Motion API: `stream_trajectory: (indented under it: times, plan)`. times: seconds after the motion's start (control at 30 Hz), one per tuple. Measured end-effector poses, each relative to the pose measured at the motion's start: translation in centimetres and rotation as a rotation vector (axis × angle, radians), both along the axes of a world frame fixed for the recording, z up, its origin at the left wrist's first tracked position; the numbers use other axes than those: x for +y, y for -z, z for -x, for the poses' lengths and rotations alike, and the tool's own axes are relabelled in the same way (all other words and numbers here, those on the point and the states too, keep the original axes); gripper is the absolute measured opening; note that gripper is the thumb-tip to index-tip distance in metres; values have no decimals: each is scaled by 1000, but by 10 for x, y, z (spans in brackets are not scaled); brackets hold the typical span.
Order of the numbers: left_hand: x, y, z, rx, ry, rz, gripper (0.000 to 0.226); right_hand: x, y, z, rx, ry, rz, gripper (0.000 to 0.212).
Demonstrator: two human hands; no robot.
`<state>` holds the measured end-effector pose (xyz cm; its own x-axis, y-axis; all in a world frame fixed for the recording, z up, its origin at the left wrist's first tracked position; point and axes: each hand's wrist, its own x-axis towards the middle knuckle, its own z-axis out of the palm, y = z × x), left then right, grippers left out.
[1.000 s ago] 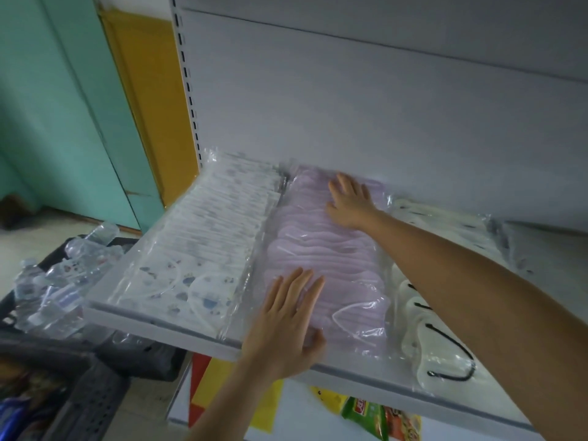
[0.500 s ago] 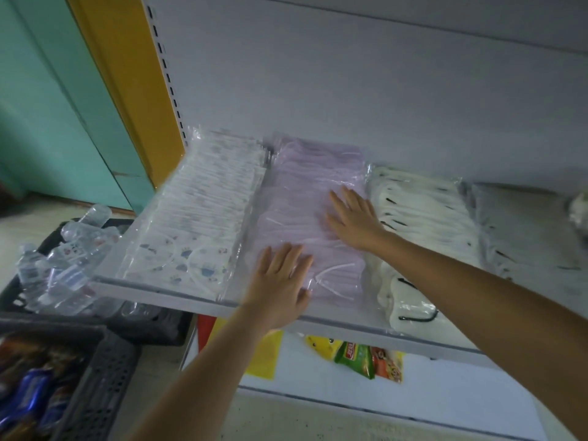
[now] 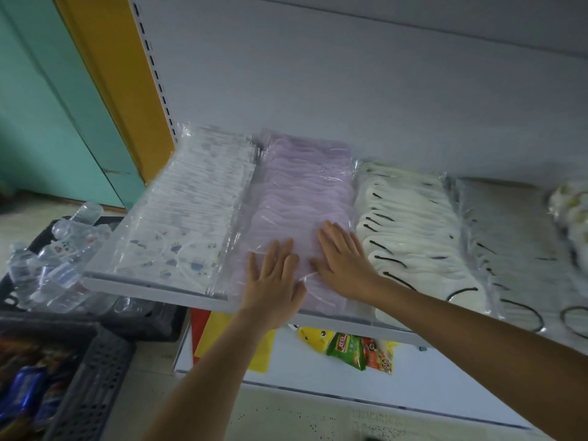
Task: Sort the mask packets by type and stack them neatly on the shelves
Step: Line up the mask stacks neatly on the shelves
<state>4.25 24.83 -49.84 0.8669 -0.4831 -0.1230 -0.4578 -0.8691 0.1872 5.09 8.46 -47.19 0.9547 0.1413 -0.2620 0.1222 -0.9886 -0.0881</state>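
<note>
Both hands lie flat, palms down, on the purple mask packets (image 3: 302, 192), near the front end of that row. L hand (image 3: 273, 281): fingers straight, slightly fanned, thumb out to the right, heel of the palm over the shelf (image 3: 152, 286) front lip. R hand (image 3: 345, 259): also flat w/ fingers straight and close together, set just right of the L and a bit further back, its outer edge next to the row's right side. Thumbs nearly meet; can't tell if they touch. Neither hand curls round or pinches anything, they only press on the plastic.

The purple row runs front to back on the shelf, 2nd from the left. To its left, touching, is a row of patterned white packets (image 3: 197, 198). To its right are cream masks w/ black loops (image 3: 410, 218), then grey packets (image 3: 515, 230), then blurred pale packets (image 3: 569, 211) at the frame edge. All rows reach toward the white back panel (image 3: 350, 90).

On the lower shelf (image 3: 318, 383) below are snack packets (image 3: 350, 348) and a yellow sheet (image 3: 241, 338). At left is a black crate (image 3: 152, 326) of water bottles (image 3: 54, 259), w/ a grey basket (image 3: 95, 383) in front of it.
</note>
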Motion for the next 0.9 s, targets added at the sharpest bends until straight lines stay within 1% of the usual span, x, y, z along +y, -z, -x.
stream_trajectory:
  times: [0.1,0.17,0.23,0.3,0.33,0.4,0.47,0.5,0.57,0.63,0.67,0.73,0.83,0.9]
  plan:
    - [-1,2,0,-17,-11,-49,93,-3,-1,6,-6,-16,-31,72]
    - [-2,1,-1,-31,-11,-76,88,-11,-7,10,-79,45,-122,68]
    - [-1,-1,0,-54,-13,-63,75,-23,-12,19,-133,154,-182,62]
    - [-1,1,-2,-66,-2,-60,60,-39,-12,32,-157,264,-187,61]
    - [-2,0,-2,-72,4,-48,58,-48,-11,41,-157,309,-169,61]
    - [-5,-6,-1,-86,-25,32,64,-68,-10,58,-139,392,-136,64]
    - [-11,-16,4,-72,-60,91,80,-89,-10,73,-120,493,-123,69]
    - [-17,-21,6,-72,-50,113,84,-97,-10,79,-105,541,-114,71]
    - [-33,-26,13,-81,-7,107,80,-108,-6,88,-55,601,-101,73]
    - [-55,-29,17,-58,27,44,63,-109,-2,93,-8,610,-107,71]
    - [-67,-31,20,-39,28,33,58,-107,0,94,6,600,-117,71]
    - [-90,-32,28,-11,15,62,57,-106,1,95,0,577,-141,72]
    - [-121,-35,42,20,48,122,58,-120,-4,101,-100,583,-185,75]
    - [-136,-33,46,25,108,95,60,-132,-5,107,-131,613,-205,74]
